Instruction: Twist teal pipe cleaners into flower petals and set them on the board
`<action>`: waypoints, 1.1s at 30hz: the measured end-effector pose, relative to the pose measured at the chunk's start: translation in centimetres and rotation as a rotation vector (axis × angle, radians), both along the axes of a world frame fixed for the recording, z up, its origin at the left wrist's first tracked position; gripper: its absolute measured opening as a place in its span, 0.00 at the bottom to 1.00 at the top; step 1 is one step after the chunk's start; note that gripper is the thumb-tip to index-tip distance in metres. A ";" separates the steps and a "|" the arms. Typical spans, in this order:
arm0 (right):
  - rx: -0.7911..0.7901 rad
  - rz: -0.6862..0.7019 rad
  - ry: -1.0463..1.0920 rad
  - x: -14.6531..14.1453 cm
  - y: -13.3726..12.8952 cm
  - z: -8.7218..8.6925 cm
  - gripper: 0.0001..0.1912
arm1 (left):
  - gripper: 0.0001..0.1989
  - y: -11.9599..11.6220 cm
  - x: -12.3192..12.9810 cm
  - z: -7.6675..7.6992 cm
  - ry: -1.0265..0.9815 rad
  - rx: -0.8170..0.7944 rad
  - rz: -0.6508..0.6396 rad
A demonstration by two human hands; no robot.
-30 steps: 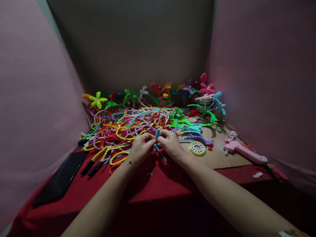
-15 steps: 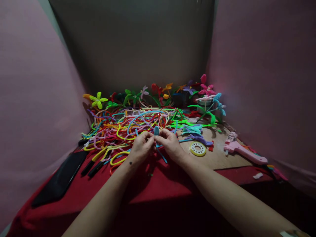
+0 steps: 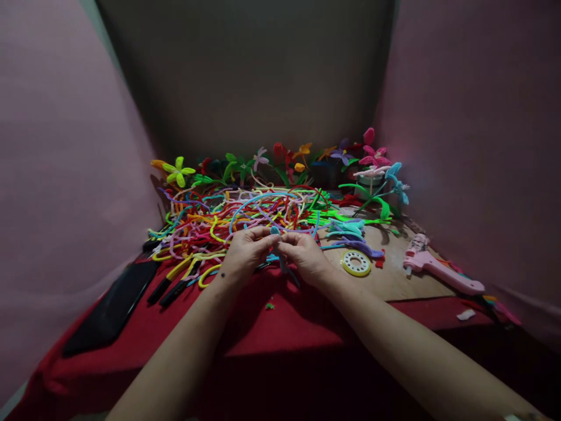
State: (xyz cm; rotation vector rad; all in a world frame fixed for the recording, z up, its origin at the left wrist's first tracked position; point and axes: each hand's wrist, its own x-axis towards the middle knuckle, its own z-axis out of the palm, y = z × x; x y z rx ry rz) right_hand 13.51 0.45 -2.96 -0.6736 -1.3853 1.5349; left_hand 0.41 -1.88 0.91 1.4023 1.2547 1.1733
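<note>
Between my two hands is a blue pipe cleaner (image 3: 281, 264), its upper part folded into a small loop at my fingertips and its lower part hanging down. My left hand (image 3: 249, 250) pinches it from the left, thumb and fingers together. From the other side my right hand (image 3: 303, 252) closes on it too, the fingertips of both hands nearly touching. Just beyond them spreads a tangled heap of many-coloured pipe cleaners (image 3: 219, 219). The exact grip points are partly hidden by my fingers.
On the right, a pink glue gun (image 3: 442, 270) and a yellow-rimmed wheel (image 3: 356, 263) lie on cardboard (image 3: 394, 280). A black phone-like slab (image 3: 111, 307) and yellow-and-black-handled pliers (image 3: 173, 283) rest at left. Pipe-cleaner flowers (image 3: 177, 171) line the back. Red cloth (image 3: 245, 327) covers the table.
My hands have tipped the blue loop, so it shows shorter and lower, with more of the strand hanging below. The whole view has shifted slightly.
</note>
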 end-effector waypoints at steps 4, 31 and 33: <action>-0.015 0.041 -0.012 0.0 -0.1 0.0 0.15 | 0.12 0.0 -0.1 -0.1 -0.002 -0.022 -0.003; -0.161 0.011 -0.076 -0.2 -0.6 0.3 0.11 | 0.13 1.5 0.1 -0.1 0.636 0.281 0.052; -0.142 0.013 -0.099 -0.3 -0.6 0.3 0.11 | 0.13 1.5 -0.1 0.0 0.701 0.291 0.018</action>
